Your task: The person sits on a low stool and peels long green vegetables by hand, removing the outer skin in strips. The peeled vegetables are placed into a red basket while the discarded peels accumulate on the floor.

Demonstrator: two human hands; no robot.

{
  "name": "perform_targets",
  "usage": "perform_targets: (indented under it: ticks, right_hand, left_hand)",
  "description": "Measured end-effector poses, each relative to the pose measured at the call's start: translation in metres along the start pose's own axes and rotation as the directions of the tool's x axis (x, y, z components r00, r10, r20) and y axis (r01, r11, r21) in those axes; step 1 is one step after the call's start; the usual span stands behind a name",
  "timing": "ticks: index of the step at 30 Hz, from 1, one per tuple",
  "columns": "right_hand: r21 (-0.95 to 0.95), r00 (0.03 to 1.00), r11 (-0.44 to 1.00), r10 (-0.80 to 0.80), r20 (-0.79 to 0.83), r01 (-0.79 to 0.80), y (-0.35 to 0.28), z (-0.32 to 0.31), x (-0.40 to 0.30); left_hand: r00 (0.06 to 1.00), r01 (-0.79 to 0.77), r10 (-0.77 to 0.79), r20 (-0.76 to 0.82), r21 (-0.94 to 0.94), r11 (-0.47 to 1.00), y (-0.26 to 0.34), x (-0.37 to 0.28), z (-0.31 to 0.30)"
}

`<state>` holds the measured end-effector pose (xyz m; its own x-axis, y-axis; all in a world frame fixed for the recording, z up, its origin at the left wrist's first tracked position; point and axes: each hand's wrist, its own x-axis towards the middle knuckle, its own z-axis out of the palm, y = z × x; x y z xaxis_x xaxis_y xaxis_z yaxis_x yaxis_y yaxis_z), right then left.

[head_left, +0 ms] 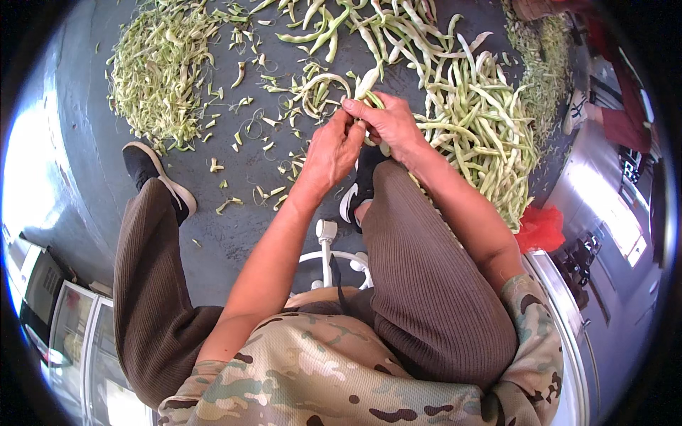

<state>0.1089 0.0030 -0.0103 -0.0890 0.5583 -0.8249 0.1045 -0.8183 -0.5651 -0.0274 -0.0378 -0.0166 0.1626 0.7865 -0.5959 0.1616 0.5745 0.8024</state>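
My right hand (388, 121) is closed around several green beans (367, 84), whose pale pods stick out above and below the fingers. Fingertips of my left hand (335, 149) meet those of the right at the beans; whether they pinch a bean end or a string is hidden. Just beyond the hands, a curled bean strip (326, 80) lies by small trimmings on the grey floor. To the right is a large heap of whole beans (479, 128), with more whole beans (394, 26) spread at the top. A pile of bean trimmings (160, 80) is at the upper left.
My dark shoes (154, 178) rest on the floor, one near the trimmings pile. A red plastic bag (541, 229) touches the bean heap. White wheeled chair legs (326, 255) stand between my knees. Another person's foot (578, 111) is at the right, beside another trimmings pile (543, 74).
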Motion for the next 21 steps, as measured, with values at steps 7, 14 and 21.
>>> perform_targets:
  ticks: [7, 14, 21]
  right_hand:
    - [0.067, 0.991, 0.997, -0.032, -0.128, 0.041, 0.008, 0.007, -0.005]
    - [0.046, 0.994, 0.999, -0.001, 0.105, -0.004, 0.005, -0.012, -0.006]
    - [0.239, 0.929, 0.962, 0.04, 0.368, -0.136, -0.011, -0.027, -0.018]
  left_hand:
    - [0.956, -0.221, 0.289, -0.054, 0.518, 0.827, 0.002, -0.005, 0.002]
    - [0.939, -0.343, 0.34, 0.054, 0.245, 0.907, -0.001, 0.001, -0.011]
    - [0.947, 0.011, -0.248, -0.205, -0.75, 0.662, -0.013, 0.022, -0.051]
